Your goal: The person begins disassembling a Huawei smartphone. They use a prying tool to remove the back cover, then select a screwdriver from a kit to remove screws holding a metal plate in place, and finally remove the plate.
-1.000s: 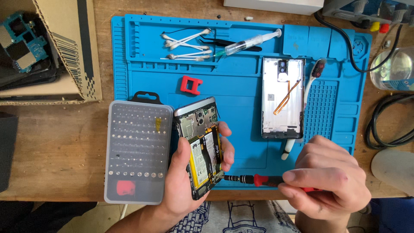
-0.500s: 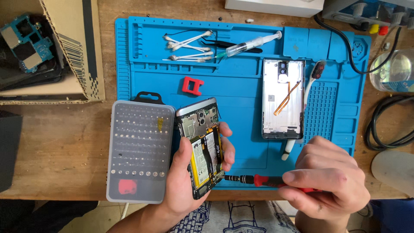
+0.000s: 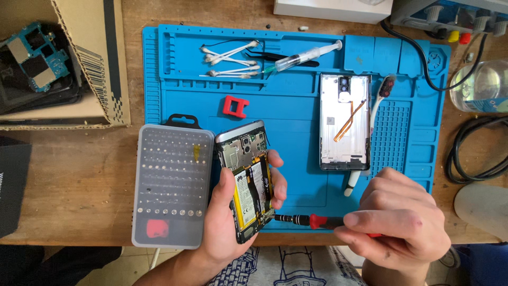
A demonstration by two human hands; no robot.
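My left hand (image 3: 225,222) grips an opened phone (image 3: 247,177) with its back removed, so the battery and circuit board show. It holds the phone just above the near edge of the blue work mat (image 3: 296,114). My right hand (image 3: 394,222) is closed around a red and black screwdriver (image 3: 301,219). The screwdriver lies level, and its tip touches the phone's lower right corner.
A grey screwdriver bit case (image 3: 172,186) lies left of the phone. On the mat are the phone's back cover (image 3: 344,123), a red clip (image 3: 235,106), cotton swabs (image 3: 228,61), a syringe (image 3: 307,55) and a toothbrush (image 3: 370,122). A cardboard box (image 3: 63,61) holds circuit boards at far left. Cables (image 3: 476,153) lie at right.
Both hands and the phone stay as they were. Only the view has shifted slightly.
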